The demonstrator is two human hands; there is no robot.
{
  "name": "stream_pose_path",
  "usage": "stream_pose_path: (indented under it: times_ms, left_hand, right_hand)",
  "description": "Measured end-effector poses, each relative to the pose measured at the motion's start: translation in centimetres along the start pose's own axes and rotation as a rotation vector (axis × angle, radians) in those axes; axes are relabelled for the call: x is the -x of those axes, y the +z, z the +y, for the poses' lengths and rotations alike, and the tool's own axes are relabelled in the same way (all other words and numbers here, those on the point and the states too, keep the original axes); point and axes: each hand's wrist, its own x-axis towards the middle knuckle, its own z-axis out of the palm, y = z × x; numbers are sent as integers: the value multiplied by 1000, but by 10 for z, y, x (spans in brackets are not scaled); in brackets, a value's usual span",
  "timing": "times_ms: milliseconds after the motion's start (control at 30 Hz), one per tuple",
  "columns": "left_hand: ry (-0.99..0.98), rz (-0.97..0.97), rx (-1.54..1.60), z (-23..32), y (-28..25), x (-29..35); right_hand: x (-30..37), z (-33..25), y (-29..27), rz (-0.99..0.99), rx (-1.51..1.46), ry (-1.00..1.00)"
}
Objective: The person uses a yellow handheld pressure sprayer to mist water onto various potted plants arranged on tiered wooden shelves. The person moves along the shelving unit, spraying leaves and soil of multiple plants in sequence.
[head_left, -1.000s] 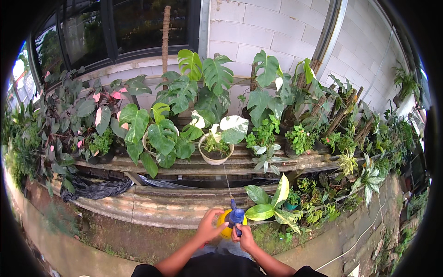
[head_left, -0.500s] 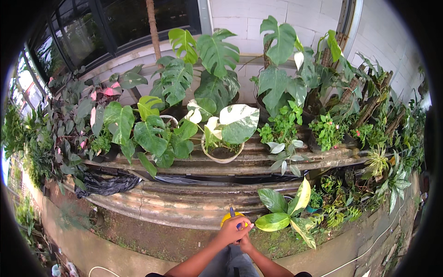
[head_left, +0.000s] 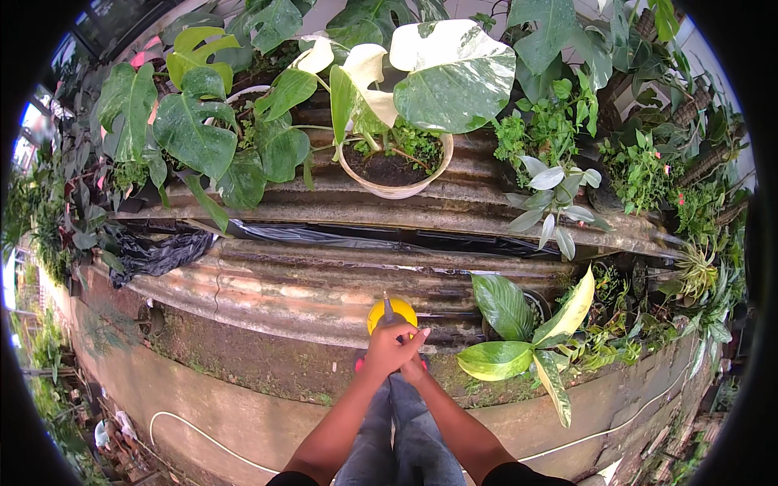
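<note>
My left hand (head_left: pixel 391 347) is closed in front of my body, its fingers wrapped round a narrow grey-tipped tool (head_left: pixel 388 309) that points away from me. Its exact kind does not show. Against the right side of the left hand, my right hand (head_left: pixel 414 366) is partly hidden, and its fingers cannot be made out. Just beyond and below the tool is a rounded yellow object (head_left: pixel 404 309), mostly covered by the hands. To the right stands a plant with broad green and yellow leaves (head_left: pixel 496 360).
A white-and-green variegated monstera (head_left: pixel 462 85) grows in a pale round pot (head_left: pixel 393 191) on a corrugated ledge (head_left: pixel 324 202). A lower corrugated sheet (head_left: pixel 267 279) runs below it. Black plastic (head_left: pixel 166 253) lies at left. A pale hose (head_left: pixel 203 444) crosses the paving.
The view has tipped down and come closer to the potted monstera. My hands sit higher in the picture, still together round the tool. More of my forearms and legs shows.
</note>
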Motion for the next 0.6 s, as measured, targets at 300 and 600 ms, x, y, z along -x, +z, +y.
stream_pose_path:
  times_ms: [300,600]
  left_hand:
    - [260,87,-14,-4,-14,-11]
    - [134,20,-162,-64,-38,-6]
  right_hand:
    - [4,-14,-33,-74,371,57]
    - [-27,-86,-49,-192,289,559]
